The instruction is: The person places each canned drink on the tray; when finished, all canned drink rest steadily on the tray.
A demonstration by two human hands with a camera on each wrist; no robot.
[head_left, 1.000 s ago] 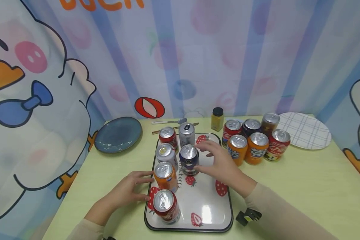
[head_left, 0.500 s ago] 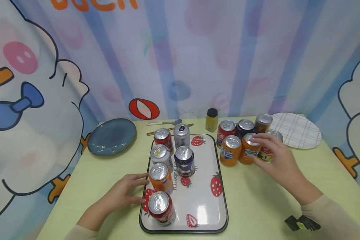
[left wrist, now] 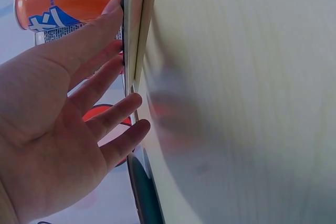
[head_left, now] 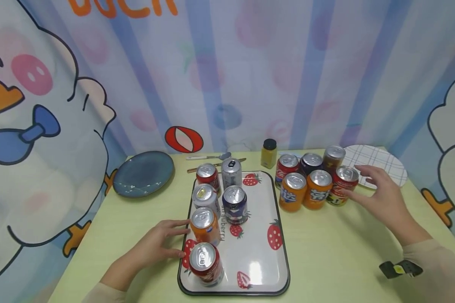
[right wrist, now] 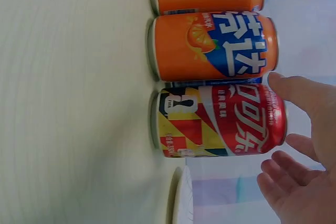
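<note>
My right hand (head_left: pixel 381 195) is at the right side of a red cola can (head_left: pixel 344 187), its thumb in front and fingers spread behind. In the right wrist view, the thumb and fingers stand around the top end of that can, with a gap showing. My left hand (head_left: pixel 159 242) has its fingertips at the left rim of the strawberry-print tray (head_left: pixel 259 261). On the tray's left side stand a red can (head_left: pixel 208 269), an orange soda can (head_left: pixel 205 231), a white can (head_left: pixel 208 200), another red can (head_left: pixel 208 176), a silver can (head_left: pixel 232 174) and a dark purple can (head_left: pixel 235 208).
Beside the cola can stand two orange soda cans (head_left: pixel 293 195), a red can (head_left: pixel 286 170), a dark can (head_left: pixel 311 164) and a brown can (head_left: pixel 333 159). A checked plate (head_left: pixel 381 162), a yellow bottle (head_left: pixel 268 155), cutlery (head_left: pixel 212 157) and a blue plate (head_left: pixel 144 174) are at the back.
My right hand has moved from beside the dark purple can on the tray, rightward past the orange cans, to the cola can. The left hand has stayed at the tray's rim.
</note>
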